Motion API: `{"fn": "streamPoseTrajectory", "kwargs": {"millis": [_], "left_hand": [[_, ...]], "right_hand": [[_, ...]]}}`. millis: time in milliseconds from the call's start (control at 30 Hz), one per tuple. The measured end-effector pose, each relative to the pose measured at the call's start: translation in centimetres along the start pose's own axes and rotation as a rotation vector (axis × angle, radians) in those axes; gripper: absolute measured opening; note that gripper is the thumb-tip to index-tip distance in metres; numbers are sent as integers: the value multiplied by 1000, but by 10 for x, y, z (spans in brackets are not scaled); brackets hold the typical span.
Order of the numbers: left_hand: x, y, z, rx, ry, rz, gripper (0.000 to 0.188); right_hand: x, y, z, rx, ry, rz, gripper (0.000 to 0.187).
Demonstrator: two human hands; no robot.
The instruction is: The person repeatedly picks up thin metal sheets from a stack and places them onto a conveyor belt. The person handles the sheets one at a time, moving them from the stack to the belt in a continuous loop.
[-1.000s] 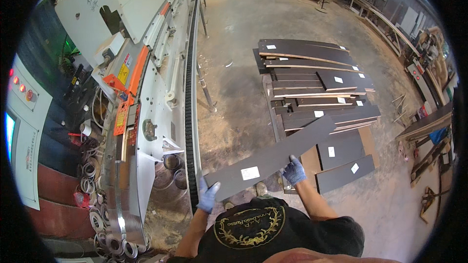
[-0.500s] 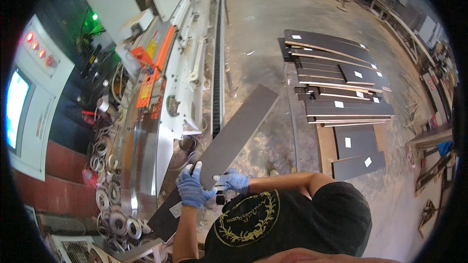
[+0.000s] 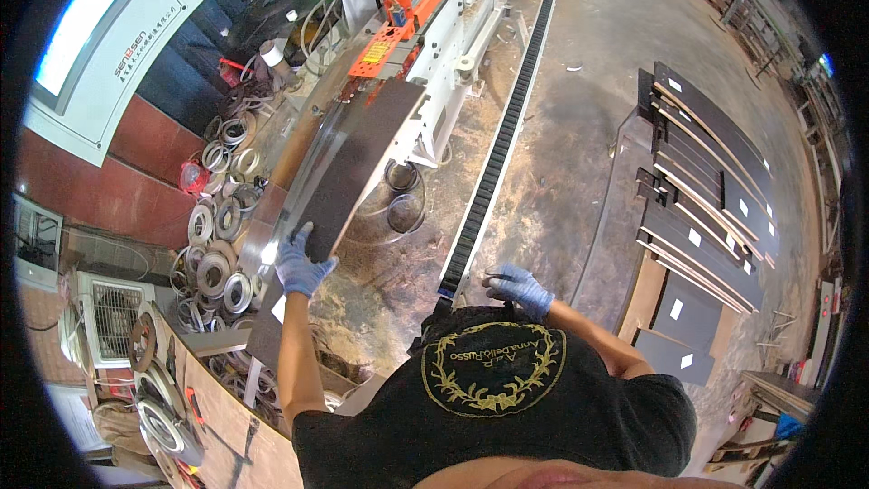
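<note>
left hand [image 3: 305, 264]: spread on dark board [image 3: 360, 158], likely steadying it along right edge of metal table [image 3: 306, 163]
right hand [image 3: 521, 290]: half-spread, empty

Over on the left, a lit screen [image 3: 89, 23] glows in a pale cabinet [image 3: 172, 2], with a dark red panel [image 3: 149, 147] lower down. Coils [image 3: 201, 282] in white, tan and grey lie heaped near it, a red bundle [image 3: 193, 178] among them. Further along stands a white box with a grille [image 3: 116, 319], and just beside it a wooden bench [image 3: 240, 455] bearing more rolls [image 3: 181, 442] and an orange-red handle [image 3: 194, 405]. Tan dust speckles the floor [image 3: 552, 154], where a small white scrap [image 3: 574, 67] lies. Something blue [image 3: 789, 426], too small to make out, shows at the lower right.
</note>
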State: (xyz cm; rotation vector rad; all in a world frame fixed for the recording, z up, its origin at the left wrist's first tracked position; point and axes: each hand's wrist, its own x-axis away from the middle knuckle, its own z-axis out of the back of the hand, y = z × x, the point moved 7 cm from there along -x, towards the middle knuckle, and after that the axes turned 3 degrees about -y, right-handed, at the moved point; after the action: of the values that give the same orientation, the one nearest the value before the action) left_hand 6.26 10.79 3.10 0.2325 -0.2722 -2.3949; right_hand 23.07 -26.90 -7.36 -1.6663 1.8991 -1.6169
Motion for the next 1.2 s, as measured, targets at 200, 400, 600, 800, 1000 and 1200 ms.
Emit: {"fn": "streamPoseTrajectory", "kwargs": {"millis": [200, 400, 600, 800, 1000, 1200], "left_hand": [[-65, -21, -42, -388, 71, 64, 61], [-121, 9, -63, -415, 97, 86, 62], [-136, 15, -68, -372, 77, 105, 63], [-137, 15, -67, -377, 57, 117, 62], [-138, 14, -68, -387, 62, 107, 61], [-136, 16, -67, -386, 75, 111, 61]], "right_hand": [[3, -9, 9, 32, 54, 62, 27], [8, -14, 16, 123, 85, 85, 27], [9, 12, 42, 105, 144, 82, 29], [8, 20, 43, 64, 167, 61, 30], [6, 15, 39, 91, 133, 36, 33], [7, 10, 35, 61, 152, 10, 33]]}}
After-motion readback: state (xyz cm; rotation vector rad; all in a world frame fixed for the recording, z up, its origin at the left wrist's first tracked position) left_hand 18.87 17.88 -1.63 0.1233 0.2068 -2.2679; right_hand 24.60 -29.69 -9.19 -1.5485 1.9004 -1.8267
